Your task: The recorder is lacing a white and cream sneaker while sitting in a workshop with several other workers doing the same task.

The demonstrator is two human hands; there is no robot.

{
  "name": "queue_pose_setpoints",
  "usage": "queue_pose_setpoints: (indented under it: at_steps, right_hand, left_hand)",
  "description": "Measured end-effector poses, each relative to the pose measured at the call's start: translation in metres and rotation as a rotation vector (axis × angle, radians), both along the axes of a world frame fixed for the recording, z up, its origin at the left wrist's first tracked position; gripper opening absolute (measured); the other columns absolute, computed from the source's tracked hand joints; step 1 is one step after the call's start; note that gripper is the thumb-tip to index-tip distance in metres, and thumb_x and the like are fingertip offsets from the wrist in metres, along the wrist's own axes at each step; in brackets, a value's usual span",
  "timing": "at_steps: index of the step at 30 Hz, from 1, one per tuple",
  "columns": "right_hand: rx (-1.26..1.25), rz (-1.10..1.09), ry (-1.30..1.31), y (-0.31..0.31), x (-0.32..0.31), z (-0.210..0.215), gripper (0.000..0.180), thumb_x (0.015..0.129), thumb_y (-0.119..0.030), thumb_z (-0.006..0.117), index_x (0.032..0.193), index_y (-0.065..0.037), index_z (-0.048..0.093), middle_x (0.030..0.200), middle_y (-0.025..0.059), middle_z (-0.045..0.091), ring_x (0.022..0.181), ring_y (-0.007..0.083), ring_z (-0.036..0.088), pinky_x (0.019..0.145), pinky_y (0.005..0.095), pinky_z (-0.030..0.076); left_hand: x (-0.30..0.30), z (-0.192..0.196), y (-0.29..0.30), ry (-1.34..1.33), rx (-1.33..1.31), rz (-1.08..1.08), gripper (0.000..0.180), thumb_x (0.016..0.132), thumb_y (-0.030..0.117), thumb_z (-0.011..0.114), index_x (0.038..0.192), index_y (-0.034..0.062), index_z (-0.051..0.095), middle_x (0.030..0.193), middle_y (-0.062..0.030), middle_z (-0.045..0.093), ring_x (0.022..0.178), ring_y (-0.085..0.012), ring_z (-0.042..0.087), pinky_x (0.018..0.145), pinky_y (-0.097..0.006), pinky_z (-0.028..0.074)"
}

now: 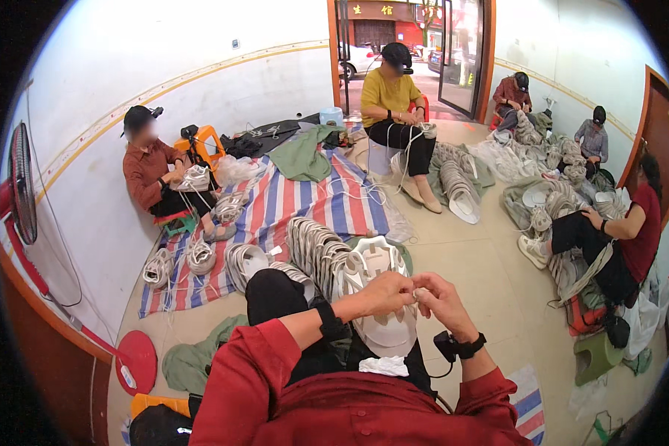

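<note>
A pale beige and white shoe upper [383, 336] rests on my lap, with grey-beige strips along its lacing area and its rounded toe towards me. Over it, my left hand [385, 293] and my right hand [440, 299] meet, fingertips pinched together. Something small and whitish shows at the right fingertips, too small to name; whatever the left fingers hold is hidden. A crumpled white tissue [383, 366] lies on my lap just below the toe. Beyond my knees, a long row of nested shoe uppers [316, 249] reaches away to the left.
A striped sheet [275, 201] covers the floor ahead, with more shoe uppers [245, 262] and loose white laces on it. A standing fan [24, 182] is at left. Several people sit working nearby, one in a yellow shirt [386, 93]. A green stool [596, 357] stands at right.
</note>
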State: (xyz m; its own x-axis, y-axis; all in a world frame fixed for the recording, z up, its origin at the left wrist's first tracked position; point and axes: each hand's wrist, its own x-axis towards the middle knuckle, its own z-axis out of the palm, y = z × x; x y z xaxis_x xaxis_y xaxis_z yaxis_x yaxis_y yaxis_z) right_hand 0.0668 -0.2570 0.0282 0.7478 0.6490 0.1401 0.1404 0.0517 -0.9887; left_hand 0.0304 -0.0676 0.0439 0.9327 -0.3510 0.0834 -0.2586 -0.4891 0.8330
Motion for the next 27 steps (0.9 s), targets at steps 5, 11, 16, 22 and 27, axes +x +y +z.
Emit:
queue_pose_setpoints:
  at_steps: [5, 11, 16, 22, 27]
  right_hand:
    - [-0.039, 0.106, 0.067, 0.005, 0.002, -0.013, 0.014, 0.094, -0.013, 0.053, 0.101, -0.002, 0.059, 0.073, -0.0013, 0.058, 0.058, 0.0054, 0.053, 0.049, 0.0207, 0.042]
    - [-0.133, 0.101, -0.010, 0.001, 0.001, -0.018, 0.008, 0.091, -0.010, 0.056, 0.092, -0.003, 0.060, 0.073, -0.0022, 0.057, 0.060, 0.0043, 0.051, 0.053, 0.0193, 0.042]
    - [-0.254, 0.088, -0.019, -0.008, -0.007, -0.027, 0.010, 0.089, -0.010, 0.058, 0.086, -0.001, 0.061, 0.069, -0.0030, 0.055, 0.057, 0.0034, 0.047, 0.050, 0.0196, 0.039]
    - [-0.273, 0.073, 0.002, -0.015, -0.010, -0.029, 0.015, 0.091, -0.014, 0.058, 0.084, -0.001, 0.061, 0.068, -0.0029, 0.055, 0.057, 0.0036, 0.047, 0.050, 0.0200, 0.039]
    - [-0.219, 0.036, 0.024, -0.016, -0.009, -0.040, 0.018, 0.091, -0.018, 0.058, 0.080, -0.005, 0.060, 0.063, -0.0031, 0.054, 0.051, 0.0032, 0.047, 0.047, 0.0185, 0.035]
  left_hand:
    - [-0.002, -0.007, 0.007, -0.014, -0.006, 0.088, 0.022, 0.078, 0.021, 0.060, 0.074, -0.0007, 0.064, 0.061, -0.0130, 0.061, 0.055, -0.0208, 0.062, 0.055, -0.035, 0.047]
    - [-0.006, -0.031, 0.009, 0.022, -0.072, -0.017, 0.017, 0.081, 0.016, 0.054, 0.074, 0.0013, 0.060, 0.058, -0.0064, 0.060, 0.050, -0.0144, 0.057, 0.049, -0.030, 0.045]
    - [-0.011, -0.050, 0.000, -0.201, -0.018, 0.043, 0.019, 0.076, 0.018, 0.057, 0.074, -0.0006, 0.060, 0.063, -0.0150, 0.060, 0.058, -0.0268, 0.059, 0.059, -0.037, 0.047]
    - [-0.015, -0.062, -0.008, -0.238, -0.123, 0.083, 0.018, 0.075, 0.018, 0.058, 0.074, 0.0009, 0.061, 0.067, -0.0167, 0.060, 0.064, -0.0310, 0.059, 0.062, -0.040, 0.046]
    - [-0.013, -0.067, -0.013, -0.199, -0.148, 0.105, 0.018, 0.075, 0.019, 0.059, 0.073, 0.0014, 0.061, 0.065, -0.0156, 0.059, 0.060, -0.0289, 0.057, 0.058, -0.038, 0.044]
